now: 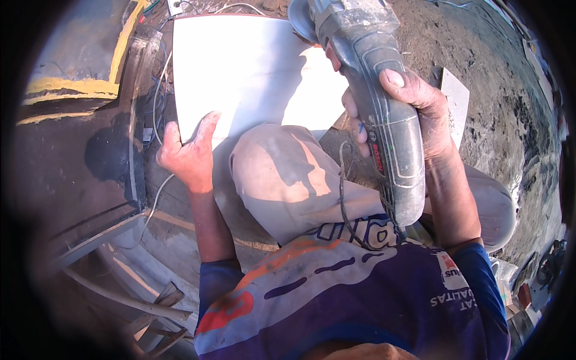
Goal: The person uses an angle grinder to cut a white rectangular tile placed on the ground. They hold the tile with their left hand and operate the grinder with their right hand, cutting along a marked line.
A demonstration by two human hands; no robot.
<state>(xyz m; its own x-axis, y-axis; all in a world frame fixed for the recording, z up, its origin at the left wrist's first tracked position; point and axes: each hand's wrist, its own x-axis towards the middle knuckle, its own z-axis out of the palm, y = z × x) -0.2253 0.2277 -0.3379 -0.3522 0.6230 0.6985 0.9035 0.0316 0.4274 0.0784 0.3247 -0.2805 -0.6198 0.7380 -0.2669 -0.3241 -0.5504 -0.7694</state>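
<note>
My right hand (429, 111) is wrapped round the body of a grey and black angle grinder (384, 108), its thumb lying on top. The grinder's disc (302, 21) is at the far end, over the far right edge of a large white tile (234, 66); whether it touches the tile I cannot tell. My left hand (189, 156) grips the tile's near left edge, and part of its fingers is hidden. The tile leans by my bent knee (282, 162), partly in shadow. The grinder's cord (343, 192) hangs down from its rear end in front of my shirt.
A dark panel with yellow edging (72, 87) stands at the left. A pale cable (157, 102) runs beside the tile. A whitish offcut (455, 105) lies on the rough ground (504, 120) right of my right hand. Wood pieces (159, 312) lie at lower left.
</note>
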